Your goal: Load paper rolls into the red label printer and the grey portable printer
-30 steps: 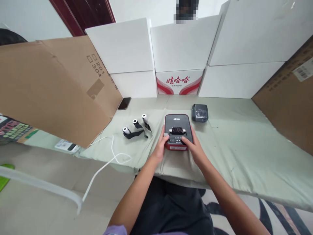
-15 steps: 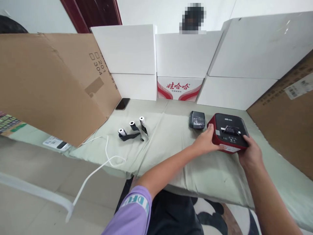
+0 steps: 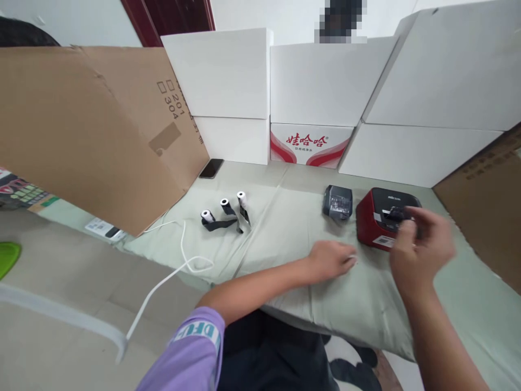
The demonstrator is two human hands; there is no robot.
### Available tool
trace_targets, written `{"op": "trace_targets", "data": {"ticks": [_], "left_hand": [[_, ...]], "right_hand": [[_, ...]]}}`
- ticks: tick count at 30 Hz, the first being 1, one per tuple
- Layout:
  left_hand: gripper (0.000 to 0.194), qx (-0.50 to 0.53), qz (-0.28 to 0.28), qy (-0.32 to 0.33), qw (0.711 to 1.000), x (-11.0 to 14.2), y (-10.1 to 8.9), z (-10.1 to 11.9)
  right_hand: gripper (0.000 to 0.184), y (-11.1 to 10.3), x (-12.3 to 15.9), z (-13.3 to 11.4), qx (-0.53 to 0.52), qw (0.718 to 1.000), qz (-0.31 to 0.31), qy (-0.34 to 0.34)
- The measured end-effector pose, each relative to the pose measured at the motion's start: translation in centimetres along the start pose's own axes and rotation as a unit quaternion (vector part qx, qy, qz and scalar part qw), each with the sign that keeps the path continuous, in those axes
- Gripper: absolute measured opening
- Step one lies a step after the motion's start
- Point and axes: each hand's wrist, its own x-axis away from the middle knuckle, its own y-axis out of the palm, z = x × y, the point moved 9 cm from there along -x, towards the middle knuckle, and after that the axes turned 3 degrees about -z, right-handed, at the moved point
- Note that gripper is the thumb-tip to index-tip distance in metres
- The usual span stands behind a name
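A red and black boxy device [image 3: 368, 221], much like a small label printer, stands on the cloth-covered table at the right. My right hand [image 3: 425, 247] is over its top front, thumb and forefinger bent close to the dark window; motion blur hides whether they grip anything. Closer to me, my left hand [image 3: 330, 262] is closed low over the cloth, apart from the device. Something small and whitish shows at its fingertips, too small to name. Left of the device sits a dark block [image 3: 337, 202] that looks wrapped in clear plastic.
Three small white rolls with dark strips [image 3: 222, 222] lie left of centre. A phone [image 3: 211, 168] rests behind them. A white cable [image 3: 185, 260] hangs off the front edge. White boxes [image 3: 313, 84] wall the back; cardboard [image 3: 118, 136] stands at the left. Another person's head, pixelated, shows behind.
Both hands have come off the device's sides. My left hand has drawn back toward me and closed; my right has risen over the device's top. The view has shifted slightly.
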Motion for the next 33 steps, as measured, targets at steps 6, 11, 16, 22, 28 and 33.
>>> {"op": "trace_targets", "data": {"ticks": [6,11,16,22,28,33], "left_hand": [[0.014,-0.048,-0.019,0.122,0.991,5.3,-2.1,-3.1],[0.019,-0.008,0.061,0.065,0.996,4.5,-4.7,-4.7],[0.023,0.017,0.159,-0.017,0.987,4.7,-8.7,-7.2],[0.037,0.301,0.37,-0.209,0.854,6.5,-14.8,-18.2],[0.036,0.369,0.23,-0.218,0.874,5.7,-12.9,-21.0],[0.033,0.346,0.201,-0.216,0.891,5.7,-13.0,-20.3]], "right_hand": [[0.073,14.9,0.7,0.9,-0.008,0.961,-0.217,0.17],[0.103,19.5,-1.7,4.3,0.083,0.926,-0.231,0.287],[0.111,19.8,-2.6,2.7,0.123,0.905,-0.277,0.298],[0.107,21.4,3.2,-5.3,0.097,0.903,-0.374,0.189],[0.101,23.6,9.7,-10.6,0.021,0.908,-0.392,0.145],[0.098,22.9,9.4,-9.6,0.015,0.915,-0.388,0.113]]}}
